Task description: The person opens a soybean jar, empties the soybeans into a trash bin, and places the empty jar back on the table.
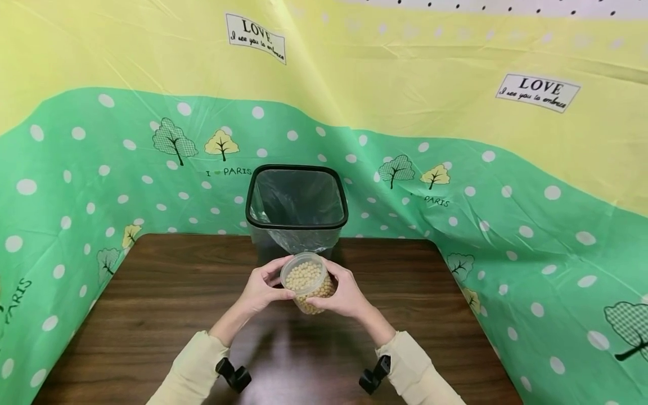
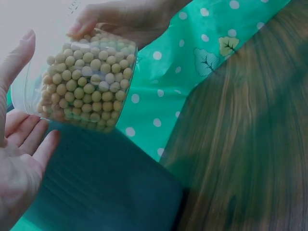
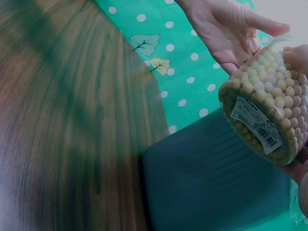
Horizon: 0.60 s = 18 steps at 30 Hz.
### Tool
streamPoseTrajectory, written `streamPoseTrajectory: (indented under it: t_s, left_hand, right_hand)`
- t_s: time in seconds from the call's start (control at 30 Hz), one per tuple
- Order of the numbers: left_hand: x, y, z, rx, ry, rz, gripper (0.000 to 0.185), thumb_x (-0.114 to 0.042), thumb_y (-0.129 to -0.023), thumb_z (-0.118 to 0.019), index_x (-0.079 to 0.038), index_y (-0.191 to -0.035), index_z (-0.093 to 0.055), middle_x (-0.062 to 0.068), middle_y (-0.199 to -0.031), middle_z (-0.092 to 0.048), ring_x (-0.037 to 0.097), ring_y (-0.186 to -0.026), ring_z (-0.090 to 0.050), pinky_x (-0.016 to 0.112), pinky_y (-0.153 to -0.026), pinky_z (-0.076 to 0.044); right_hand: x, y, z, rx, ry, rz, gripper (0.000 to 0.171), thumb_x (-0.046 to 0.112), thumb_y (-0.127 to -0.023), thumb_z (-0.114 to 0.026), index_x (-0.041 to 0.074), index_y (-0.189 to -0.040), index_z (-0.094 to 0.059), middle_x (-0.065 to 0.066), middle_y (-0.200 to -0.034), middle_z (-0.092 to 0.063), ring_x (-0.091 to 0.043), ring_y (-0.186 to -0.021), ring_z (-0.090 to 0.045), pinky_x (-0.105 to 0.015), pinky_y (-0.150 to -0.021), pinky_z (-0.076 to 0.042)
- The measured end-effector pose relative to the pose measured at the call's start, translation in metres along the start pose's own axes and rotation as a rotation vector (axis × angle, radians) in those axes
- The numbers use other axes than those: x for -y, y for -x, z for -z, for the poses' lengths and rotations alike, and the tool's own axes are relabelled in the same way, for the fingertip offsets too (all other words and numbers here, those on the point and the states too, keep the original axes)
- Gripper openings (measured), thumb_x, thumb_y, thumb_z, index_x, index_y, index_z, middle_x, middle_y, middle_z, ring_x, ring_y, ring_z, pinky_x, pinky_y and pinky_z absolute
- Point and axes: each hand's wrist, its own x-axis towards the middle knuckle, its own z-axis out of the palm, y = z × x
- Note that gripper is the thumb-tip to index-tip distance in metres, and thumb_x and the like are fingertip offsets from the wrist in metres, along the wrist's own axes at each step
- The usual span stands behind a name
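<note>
Dark wood-grain table [image 1: 167,315], glossy, edged left, right and back by green dotted cloth [image 1: 76,185]; stood at back edge, centred: black-rimmed square bin [image 1: 296,209] lined with clear bag, touching tabletop, close against cloth behind

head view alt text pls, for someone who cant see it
Two hands, left hand and right hand, hold a clear tub of yellow beans above a dark wooden table. Behind it stands a black-rimmed bin lined with clear plastic.

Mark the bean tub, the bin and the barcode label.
bean tub [image 1: 307,283]: head view, clear side wall packed with beans.
bin [image 1: 296,224]: head view, near black rim.
barcode label [image 3: 255,124]: right wrist view, sticker on the tub's base.
</note>
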Motion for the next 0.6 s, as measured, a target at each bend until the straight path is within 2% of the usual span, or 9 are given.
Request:
streamPoseTrajectory:
  t_s: [0.2,0.3,0.43,0.53,0.6]
  left_hand:
    - [0.0027,0.0034,-0.0052,-0.02,0.079,-0.008,0.077,-0.011,-0.066,-0.08,0.018,-0.125,-0.04,0.007,-0.124,-0.054,0.008,-0.11,-0.05,0.023,-0.084,-0.048]
    - [0.0028,0.0048,-0.0074,-0.042,0.084,-0.012,0.08,-0.015,-0.066,-0.081,0.019,-0.125,-0.04,0.003,-0.123,-0.054,0.007,-0.11,-0.05,0.023,-0.083,-0.049]
    - [0.0019,0.0054,-0.009,-0.068,0.068,-0.018,0.076,-0.012,-0.067,-0.08,0.018,-0.125,-0.041,0.015,-0.126,-0.05,0.007,-0.111,-0.049,0.023,-0.083,-0.049]
    - [0.0018,0.0066,-0.0098,-0.086,0.053,-0.017,0.07,-0.001,-0.068,-0.077,0.018,-0.125,-0.041,0.029,-0.127,-0.044,0.007,-0.11,-0.049,0.023,-0.082,-0.049]
    - [0.0018,0.0076,-0.0106,-0.105,0.052,-0.002,0.068,0.006,-0.068,-0.075,0.018,-0.125,-0.041,0.033,-0.127,-0.041,0.007,-0.109,-0.05,0.023,-0.082,-0.049]
  right_hand:
    - [-0.0001,0.0019,-0.0013,0.002,-0.012,-0.008,0.07,0.005,-0.061,-0.079,-0.009,-0.123,-0.049,-0.022,-0.107,-0.06,-0.031,-0.093,-0.058,-0.028,-0.079,-0.049]
    - [-0.0004,0.002,-0.0025,-0.002,-0.039,-0.024,0.07,0.004,-0.061,-0.079,-0.008,-0.123,-0.05,-0.021,-0.106,-0.061,-0.03,-0.093,-0.058,-0.027,-0.079,-0.048]
    - [-0.001,0.0021,-0.0048,-0.025,-0.047,-0.023,0.07,0.003,-0.06,-0.079,-0.009,-0.122,-0.05,-0.021,-0.105,-0.061,-0.029,-0.092,-0.058,-0.027,-0.078,-0.049]
    - [-0.0018,0.0024,-0.0069,-0.04,-0.035,-0.015,0.071,0.003,-0.059,-0.079,-0.009,-0.122,-0.05,-0.021,-0.105,-0.061,-0.029,-0.092,-0.058,-0.028,-0.077,-0.049]
    - [-0.0022,0.0022,-0.0082,-0.047,-0.018,-0.01,0.072,0.004,-0.059,-0.08,-0.009,-0.123,-0.049,-0.021,-0.105,-0.061,-0.028,-0.092,-0.059,-0.028,-0.077,-0.049]
